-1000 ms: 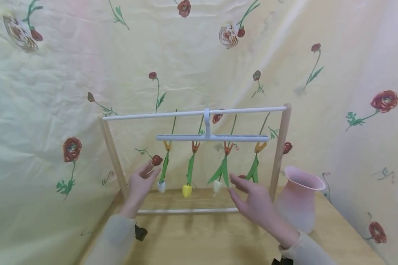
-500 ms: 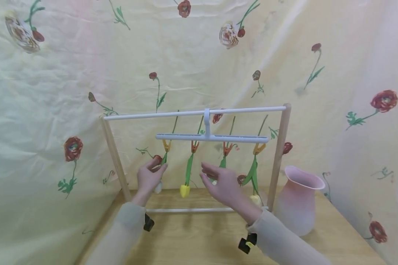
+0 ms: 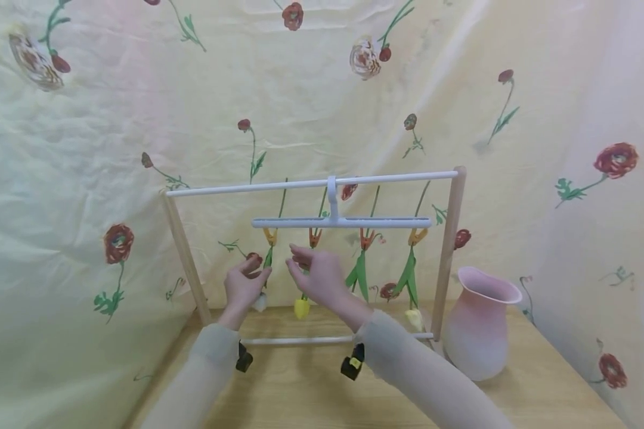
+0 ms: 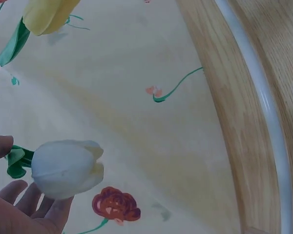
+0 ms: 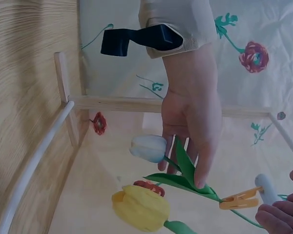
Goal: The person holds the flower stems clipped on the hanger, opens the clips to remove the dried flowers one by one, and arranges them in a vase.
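Note:
Several tulips hang head-down from clothespins on a white clip hanger (image 3: 343, 223). My left hand (image 3: 245, 288) is at the leftmost one, a white tulip (image 4: 66, 168). Its thumb is by the green leaf (image 5: 185, 168) and its fingers extend behind the stem, with space between thumb and fingers. A yellow-orange clothespin (image 5: 239, 200) clips this stem. My right hand (image 3: 322, 274) hovers in front of the yellow tulip (image 3: 302, 308), thumb and fingers apart and holding nothing. In the right wrist view its fingertips are at the right edge, beside the clothespin.
The hanger hooks over the top white bar (image 3: 247, 188) of a wooden-sided rack (image 3: 185, 256). To its right stands a pink-and-white vase (image 3: 477, 333) on the wooden table (image 3: 300, 387). Two more tulips hang at the right, under a red clothespin (image 3: 367, 239) and an orange clothespin (image 3: 417, 237).
My right hand has moved left, from beside the right-hand tulips to in front of the yellow one. The left hand has moved right to the white tulip and stays there.

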Demonstrator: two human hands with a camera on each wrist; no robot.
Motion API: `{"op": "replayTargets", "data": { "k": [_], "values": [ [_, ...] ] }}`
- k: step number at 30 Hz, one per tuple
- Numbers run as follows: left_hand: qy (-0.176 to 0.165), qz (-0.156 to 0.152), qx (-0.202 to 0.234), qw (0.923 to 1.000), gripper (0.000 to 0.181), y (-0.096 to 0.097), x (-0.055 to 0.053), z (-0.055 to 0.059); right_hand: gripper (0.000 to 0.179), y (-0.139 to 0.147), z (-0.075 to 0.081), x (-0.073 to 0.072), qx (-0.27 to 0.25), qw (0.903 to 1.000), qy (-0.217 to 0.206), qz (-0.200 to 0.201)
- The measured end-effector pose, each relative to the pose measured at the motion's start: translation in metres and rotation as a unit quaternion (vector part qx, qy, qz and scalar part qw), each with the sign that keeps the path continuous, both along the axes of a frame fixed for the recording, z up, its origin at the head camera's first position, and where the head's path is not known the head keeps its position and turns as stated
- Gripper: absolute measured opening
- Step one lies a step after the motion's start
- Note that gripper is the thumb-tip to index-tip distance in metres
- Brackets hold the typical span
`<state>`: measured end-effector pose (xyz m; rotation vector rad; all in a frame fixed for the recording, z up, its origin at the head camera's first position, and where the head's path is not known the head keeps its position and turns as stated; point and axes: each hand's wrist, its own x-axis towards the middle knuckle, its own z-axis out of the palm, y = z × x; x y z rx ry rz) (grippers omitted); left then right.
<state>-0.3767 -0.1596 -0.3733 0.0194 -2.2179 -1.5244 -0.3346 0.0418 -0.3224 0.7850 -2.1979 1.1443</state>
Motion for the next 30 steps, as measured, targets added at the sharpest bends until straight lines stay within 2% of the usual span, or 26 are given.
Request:
{"op": "replayTargets", "data": {
  "k": [7,13,18,23,27,30],
  "values": [
    [0.005,0.025,-0.014,0.9996,0.044,-0.002,-0.002,-0.005,0.040,-0.030,0.003,-0.020,-0.027,0.9991,-0.029,-0.013],
    [-0.001,0.025,-0.017,0.9995,0.036,0.000,0.004,-0.004,0.042,-0.051,0.000,-0.036,-0.068,0.9944,-0.056,-0.059],
    [0.008,0.022,-0.015,0.9996,0.034,0.004,0.009,-0.003,0.041,-0.065,-0.003,-0.047,-0.132,0.9857,-0.076,-0.072],
    [0.020,0.020,-0.030,0.9991,0.030,0.011,0.013,-0.003,0.041,-0.075,-0.005,-0.055,-0.194,0.9734,-0.084,-0.089],
    [0.030,0.022,-0.039,0.9986,0.027,0.014,0.016,-0.002,0.040,-0.080,-0.006,-0.057,-0.223,0.9656,-0.085,-0.103],
    [0.036,0.023,-0.039,0.9983,0.026,0.015,0.018,-0.001,0.037,-0.082,-0.006,-0.059,-0.232,0.9637,-0.074,-0.109]
  ]
}}
